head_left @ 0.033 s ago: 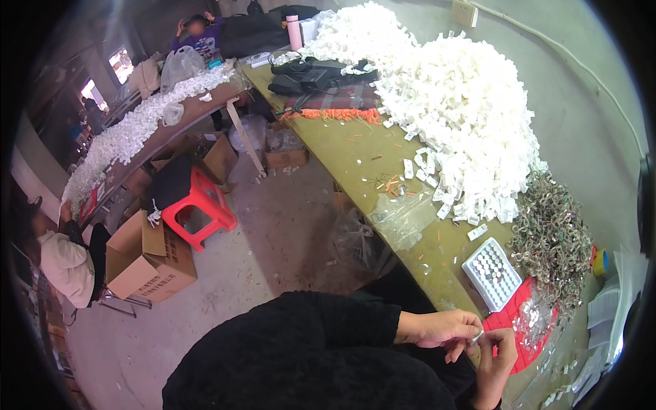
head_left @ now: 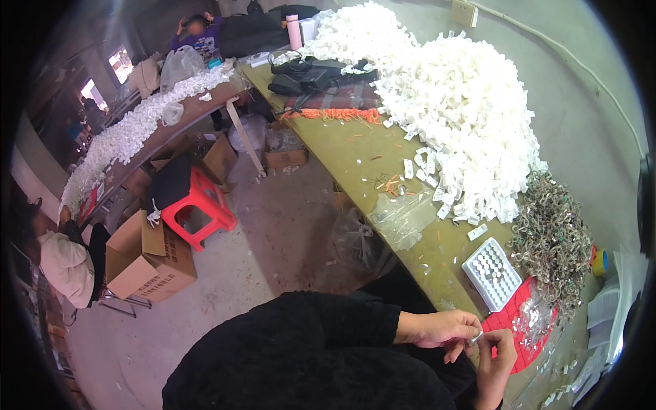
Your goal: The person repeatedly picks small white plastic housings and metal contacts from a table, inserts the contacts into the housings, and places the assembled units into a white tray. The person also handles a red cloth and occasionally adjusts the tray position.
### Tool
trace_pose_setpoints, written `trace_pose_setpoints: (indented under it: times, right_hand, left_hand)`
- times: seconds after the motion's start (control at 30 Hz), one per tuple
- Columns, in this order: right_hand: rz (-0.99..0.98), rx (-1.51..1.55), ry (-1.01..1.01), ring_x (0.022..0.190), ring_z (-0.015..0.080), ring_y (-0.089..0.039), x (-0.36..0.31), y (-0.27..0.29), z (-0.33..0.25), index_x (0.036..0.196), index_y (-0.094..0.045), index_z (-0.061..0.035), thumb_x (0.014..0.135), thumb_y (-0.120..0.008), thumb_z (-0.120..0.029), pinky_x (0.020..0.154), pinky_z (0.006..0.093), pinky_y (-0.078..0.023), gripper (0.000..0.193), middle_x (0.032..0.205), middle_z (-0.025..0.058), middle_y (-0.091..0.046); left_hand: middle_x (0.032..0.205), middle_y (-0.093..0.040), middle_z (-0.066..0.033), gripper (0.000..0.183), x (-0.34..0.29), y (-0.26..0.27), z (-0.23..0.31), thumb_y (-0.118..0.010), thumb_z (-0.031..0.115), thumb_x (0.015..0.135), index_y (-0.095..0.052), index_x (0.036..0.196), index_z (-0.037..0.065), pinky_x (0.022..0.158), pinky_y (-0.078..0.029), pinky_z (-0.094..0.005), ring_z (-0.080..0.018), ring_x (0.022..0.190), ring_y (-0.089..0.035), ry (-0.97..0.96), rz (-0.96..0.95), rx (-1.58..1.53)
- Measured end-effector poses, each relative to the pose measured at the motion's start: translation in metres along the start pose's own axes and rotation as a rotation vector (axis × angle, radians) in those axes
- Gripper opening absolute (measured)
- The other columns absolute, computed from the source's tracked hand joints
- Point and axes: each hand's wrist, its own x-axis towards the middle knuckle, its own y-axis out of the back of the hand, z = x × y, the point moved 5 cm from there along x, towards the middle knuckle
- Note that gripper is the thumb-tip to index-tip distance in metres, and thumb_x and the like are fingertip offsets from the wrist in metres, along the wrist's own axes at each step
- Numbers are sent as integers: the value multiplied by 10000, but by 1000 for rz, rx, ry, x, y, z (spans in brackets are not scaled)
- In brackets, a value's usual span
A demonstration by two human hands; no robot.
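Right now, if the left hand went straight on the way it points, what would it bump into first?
Most likely the right hand, whose fingers sit just beyond the small pale piece at the left hand's fingertips. Depth is unclear, so they may already touch.

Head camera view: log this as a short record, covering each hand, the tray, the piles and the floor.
Left hand: pinching a small pale piece
Right hand: fingertips at or beside that piece; contact unclear
Tray: white, holding small round pieces, on the table
Piles: large white heap; darker tangled pile
Floor: red stool, open cardboard box
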Motion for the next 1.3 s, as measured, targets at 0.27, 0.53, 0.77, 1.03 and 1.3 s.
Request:
trace_pose_setpoints:
  times: [0.27, 0.53, 0.77, 1.03, 1.3]
  right_hand:
    - [-224, -68, 85, 671, 178, -585, 6, 3, -22, 969, -595, -31, 912, -603, 13, 616, 288, -476, 72, 757, 55, -599]
    - [-194, 137, -254, 722, 234, -669, 5, -2, 24, 948, -593, -11, 847, -711, -56, 654, 327, -514, 161, 798, 122, -656]
    - [-8, 174, -162, 727, 231, -629, 5, 4, 39, 1010, -612, -18, 880, -646, -19, 670, 313, -505, 135, 858, 108, -630]
    - [-30, -169, 151, 650, 327, -611, 4, -4, 22, 850, -562, -36, 818, -657, -70, 547, 414, -487, 106, 756, 120, -570]
    - [21, -389, 163, 615, 234, -587, -17, -14, 6, 817, -559, -40, 706, -655, -110, 524, 358, -473, 162, 713, 70, -517]
  left_hand:
    - [819, -654, -164, 226, -5, -3, 6, -505, 202, 1024, -502, 1096, -12, 457, -515, -301, -192, 504, -628, 16, -43, 103]
    - [872, -692, -205, 202, -11, 9, 16, -514, 190, 1027, -544, 1084, -2, 445, -530, -323, -186, 469, -611, 58, 39, -51]
    - [920, -676, -221, 314, -3, 14, 39, -478, 201, 1034, -523, 1215, -51, 427, -497, -303, -164, 456, -565, -27, 89, -64]
    - [895, -686, -154, 205, -6, 6, 33, -495, 160, 1030, -564, 1116, -13, 460, -501, -277, -168, 486, -601, -9, 150, 58]
    - [781, -652, -124, 176, -11, -7, 18, -516, 141, 1022, -534, 1086, -21, 449, -471, -251, -173, 473, -593, 67, 175, 250]
